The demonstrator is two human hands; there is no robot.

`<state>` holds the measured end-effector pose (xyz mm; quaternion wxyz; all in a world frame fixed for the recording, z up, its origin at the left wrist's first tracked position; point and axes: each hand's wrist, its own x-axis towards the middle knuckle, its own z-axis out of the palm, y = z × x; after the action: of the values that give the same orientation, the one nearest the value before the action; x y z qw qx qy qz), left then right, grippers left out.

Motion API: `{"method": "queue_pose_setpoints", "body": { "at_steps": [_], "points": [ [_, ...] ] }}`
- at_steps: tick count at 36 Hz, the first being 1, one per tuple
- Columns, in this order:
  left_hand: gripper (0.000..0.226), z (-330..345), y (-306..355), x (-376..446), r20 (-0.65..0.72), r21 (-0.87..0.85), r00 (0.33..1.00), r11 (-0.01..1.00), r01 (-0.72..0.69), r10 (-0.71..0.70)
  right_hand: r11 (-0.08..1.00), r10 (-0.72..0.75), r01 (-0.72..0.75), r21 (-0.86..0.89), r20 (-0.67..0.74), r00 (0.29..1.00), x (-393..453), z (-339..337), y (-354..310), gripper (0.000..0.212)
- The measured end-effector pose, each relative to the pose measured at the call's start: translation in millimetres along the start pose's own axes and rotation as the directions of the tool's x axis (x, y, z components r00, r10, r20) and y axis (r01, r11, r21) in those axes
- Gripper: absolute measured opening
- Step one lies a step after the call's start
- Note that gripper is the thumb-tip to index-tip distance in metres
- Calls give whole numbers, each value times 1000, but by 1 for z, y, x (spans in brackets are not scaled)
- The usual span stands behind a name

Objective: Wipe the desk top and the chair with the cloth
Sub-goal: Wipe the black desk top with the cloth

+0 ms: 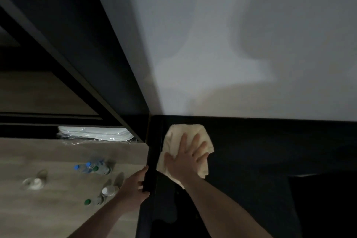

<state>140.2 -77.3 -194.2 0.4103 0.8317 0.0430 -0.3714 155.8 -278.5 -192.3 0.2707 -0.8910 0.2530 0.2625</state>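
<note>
Right hand (186,158) is flat, fingers spread, pressing the cloth (173,135) onto the dark desk (260,150) near its back left corner. Left hand (135,187), just left of it, curls over the desk's side edge, with bottles (92,168) on the floor (48,208) farther left.

one cloth (188,147), two hands, several blurred floor bottles (92,168).
</note>
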Motion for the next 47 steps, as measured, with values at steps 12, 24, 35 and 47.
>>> {"method": "queue_pose_setpoints", "body": {
  "at_steps": [12, 24, 35, 47],
  "points": [
    [80, -6, 41, -18, -96, 500, 869, 778, -380, 486, 967, -242, 239, 91, 27, 970, -20, -20, 11, 78],
    [97, 30, 77, 31, 215, 819, 951, 490, -299, 221, 978, 88, -88, -187, -7, 996, -59, -46, 166, 99],
    [87, 34, 84, 61, 128, 812, 973, 543, -213, 191, 972, 75, -58, -226, 64, 995, -54, -45, 174, 95],
    [83, 44, 113, 84, 71, 802, 995, 589, -99, 71, 967, -20, 33, -254, 52, 998, -47, -46, 196, 94]
  ]
}}
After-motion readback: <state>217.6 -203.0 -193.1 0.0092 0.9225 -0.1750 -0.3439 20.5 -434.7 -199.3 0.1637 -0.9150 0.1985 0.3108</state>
